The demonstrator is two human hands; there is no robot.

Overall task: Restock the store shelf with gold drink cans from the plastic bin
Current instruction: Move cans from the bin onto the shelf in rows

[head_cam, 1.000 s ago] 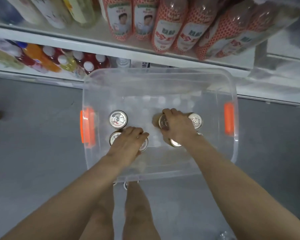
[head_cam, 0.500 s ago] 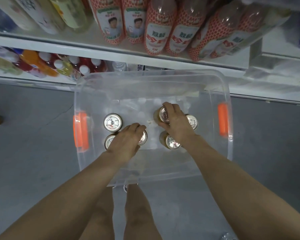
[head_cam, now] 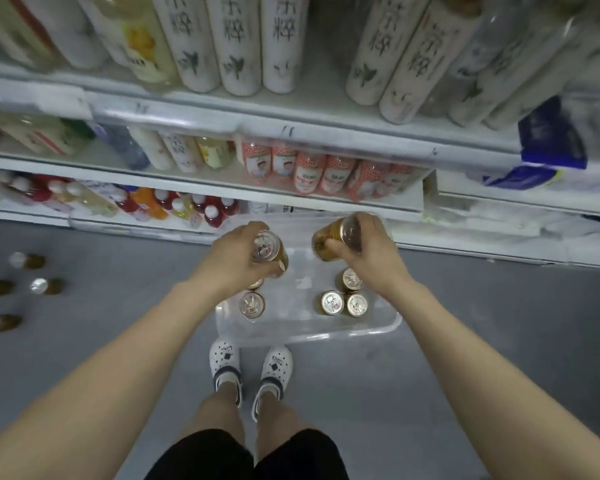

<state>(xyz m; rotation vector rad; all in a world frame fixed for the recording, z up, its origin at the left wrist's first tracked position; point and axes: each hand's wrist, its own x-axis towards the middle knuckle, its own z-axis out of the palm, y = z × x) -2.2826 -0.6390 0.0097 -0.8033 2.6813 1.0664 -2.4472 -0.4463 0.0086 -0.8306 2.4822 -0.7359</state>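
My left hand (head_cam: 238,259) grips a gold can (head_cam: 269,250) raised above the clear plastic bin (head_cam: 312,332) on the floor. My right hand (head_cam: 364,249) grips another gold can (head_cam: 333,239), tilted, also lifted over the bin. Several gold cans stay standing in the bin: one (head_cam: 252,304) at the left, three (head_cam: 343,299) at the right. Both held cans hang in front of the lower store shelf (head_cam: 222,187).
Shelves in front hold bottles: white-labelled ones on top (head_cam: 236,39), red-patterned ones (head_cam: 326,171) in the middle row, red and orange ones (head_cam: 174,206) at the bottom. Several bottles (head_cam: 21,285) stand on the grey floor at the left. My white shoes (head_cam: 250,367) stand just behind the bin.
Both hands gripped cans inside the bin and lifted them out. I rose from a crouch, so the bin now lies far below and more shelves show.
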